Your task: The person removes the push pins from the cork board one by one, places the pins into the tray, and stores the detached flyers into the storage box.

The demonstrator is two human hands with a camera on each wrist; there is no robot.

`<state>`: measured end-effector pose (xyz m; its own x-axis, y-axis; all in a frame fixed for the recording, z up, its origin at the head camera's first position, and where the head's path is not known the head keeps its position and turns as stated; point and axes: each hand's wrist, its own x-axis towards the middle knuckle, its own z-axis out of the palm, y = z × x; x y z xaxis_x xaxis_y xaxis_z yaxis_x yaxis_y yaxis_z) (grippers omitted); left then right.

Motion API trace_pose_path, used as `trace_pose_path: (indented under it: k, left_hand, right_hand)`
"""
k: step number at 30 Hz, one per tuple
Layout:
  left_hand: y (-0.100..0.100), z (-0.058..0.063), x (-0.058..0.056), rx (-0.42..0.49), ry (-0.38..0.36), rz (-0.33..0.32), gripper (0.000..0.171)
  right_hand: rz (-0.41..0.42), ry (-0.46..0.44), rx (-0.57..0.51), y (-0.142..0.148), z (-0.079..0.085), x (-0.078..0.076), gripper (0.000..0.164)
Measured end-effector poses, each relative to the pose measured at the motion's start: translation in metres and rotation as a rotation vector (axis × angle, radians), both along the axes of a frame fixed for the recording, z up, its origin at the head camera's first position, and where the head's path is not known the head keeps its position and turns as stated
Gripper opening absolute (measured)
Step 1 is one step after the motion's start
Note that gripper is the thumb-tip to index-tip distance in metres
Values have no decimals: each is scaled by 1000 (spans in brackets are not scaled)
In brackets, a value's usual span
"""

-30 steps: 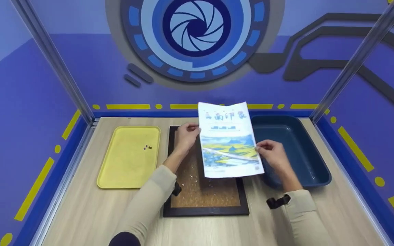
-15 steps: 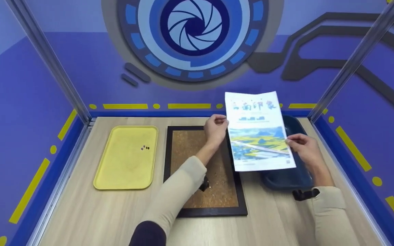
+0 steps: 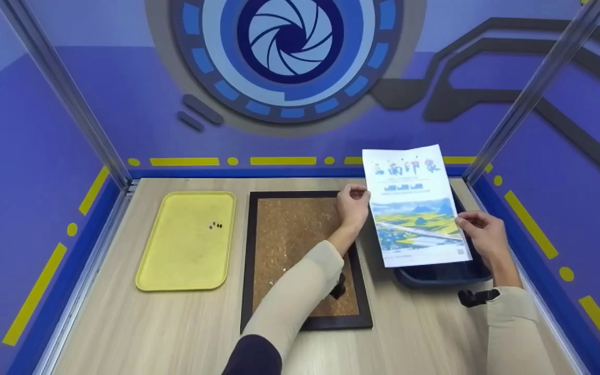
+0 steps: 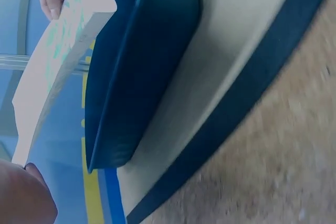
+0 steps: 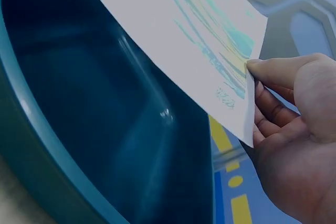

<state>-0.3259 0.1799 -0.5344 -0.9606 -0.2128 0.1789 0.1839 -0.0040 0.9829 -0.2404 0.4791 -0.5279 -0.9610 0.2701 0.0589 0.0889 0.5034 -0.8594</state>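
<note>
A printed paper sheet (image 3: 414, 208), with a landscape picture and large characters along its top, is held up over the dark blue bin (image 3: 438, 275). My left hand (image 3: 353, 208) pinches its left edge. Lower on the opposite side, my right hand (image 3: 485, 234) pinches the right edge between thumb and fingers. In the right wrist view the thumb lies on the printed face of the paper (image 5: 210, 40), above the bin's inside (image 5: 105, 114). The left wrist view shows the paper (image 4: 58, 51) slightly bowed beside the bin (image 4: 152, 51). Most of the bin is hidden behind the sheet in the head view.
A black-framed cork-coloured board (image 3: 300, 229) lies mid-table, partly under my left forearm. To the left sits a yellow tray (image 3: 185, 245) with several tiny dark bits (image 3: 215, 225). Blue-purple panels with metal corner posts (image 3: 539, 94) enclose the table's back and sides.
Both hands have carried the paper rightward, from above the framed board to above the blue bin. It rose a little, then dipped slightly. The grip on both edges stays the same.
</note>
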Motion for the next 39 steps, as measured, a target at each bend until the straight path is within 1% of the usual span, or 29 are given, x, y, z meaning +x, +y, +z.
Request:
trace_pose_path:
  k: [3,6,10,12,14,17,21,27,31,34,39]
  left_hand:
    - [15,-6,0,-7,-33,7,6]
    - [26,-12,2,-26,-62,12,6]
    - [34,-18,6,-37,-104,47,7]
    - [37,-19,9,-40,-131,50,6]
    - [41,-20,12,-30,-149,39,6]
    - [47,-20,15,-26,-164,12,5]
    - [53,-20,16,-29,-184,17,6]
    - [56,-25,17,-51,-215,23,5]
    - [61,-31,14,-74,-219,15,5]
    - [63,-34,11,-89,-221,5,6]
    - [65,-37,-2,-121,-213,5,8]
  right_hand:
    - [-1,-19,41,11,1,4,37]
    - [-18,-45,74,20,0,7,37]
    - [-27,-90,91,27,-8,9,38]
    - [-25,-105,91,29,-12,11,39]
    - [-31,-116,91,32,-17,13,38]
    - [-61,-113,103,35,-22,16,36]
    - [-97,-99,117,39,-27,18,34]
    - [-116,-95,118,41,-32,18,33]
    - [-143,-97,111,42,-37,18,32]
    - [-165,-119,93,42,-39,18,33]
    - [-177,-142,60,39,-38,15,35]
